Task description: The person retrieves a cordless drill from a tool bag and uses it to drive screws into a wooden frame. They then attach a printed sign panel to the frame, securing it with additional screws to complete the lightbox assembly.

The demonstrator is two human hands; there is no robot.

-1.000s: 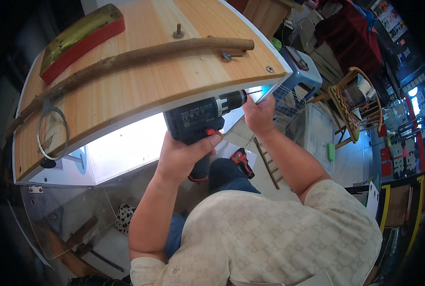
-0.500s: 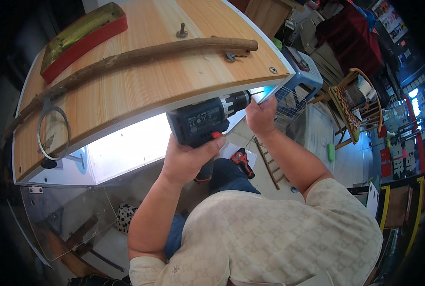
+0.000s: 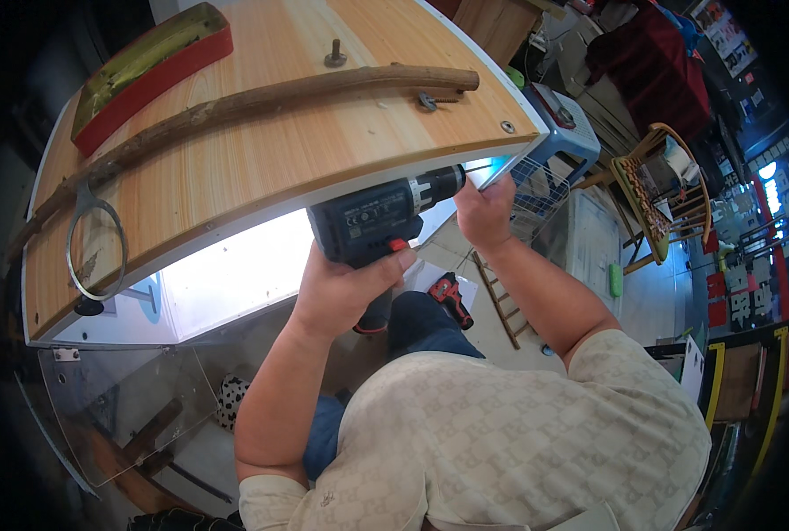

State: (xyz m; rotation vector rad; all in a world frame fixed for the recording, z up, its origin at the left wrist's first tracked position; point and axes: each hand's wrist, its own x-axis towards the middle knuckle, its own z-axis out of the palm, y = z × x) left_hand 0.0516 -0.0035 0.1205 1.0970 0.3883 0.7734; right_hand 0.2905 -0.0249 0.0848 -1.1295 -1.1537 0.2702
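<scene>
My left hand [image 3: 340,296] is wrapped around the handle of a black cordless drill [image 3: 366,221], its thumb beside the red switch. Held level just under the front edge of a wood-topped cabinet [image 3: 279,177], the drill has its thin bit pointing right, at the inner face of the lit side panel [image 3: 506,168]. Where the bit's tip meets the panel is hard to make out. At that panel's front edge, my right hand [image 3: 485,212] is closed around the edge; part of its fingers is hidden behind it.
On the cabinet top lie a long stick [image 3: 262,96], a red-sided box [image 3: 154,81], a metal ring with a stem [image 3: 98,243] and bolts [image 3: 335,55]. A clear panel [image 3: 129,398] hangs at left. A red-black power tool [image 3: 450,299] and a small wooden ladder [image 3: 498,301] lie below.
The drill and my left hand have shifted very slightly left. My right hand keeps its hold at the panel edge.
</scene>
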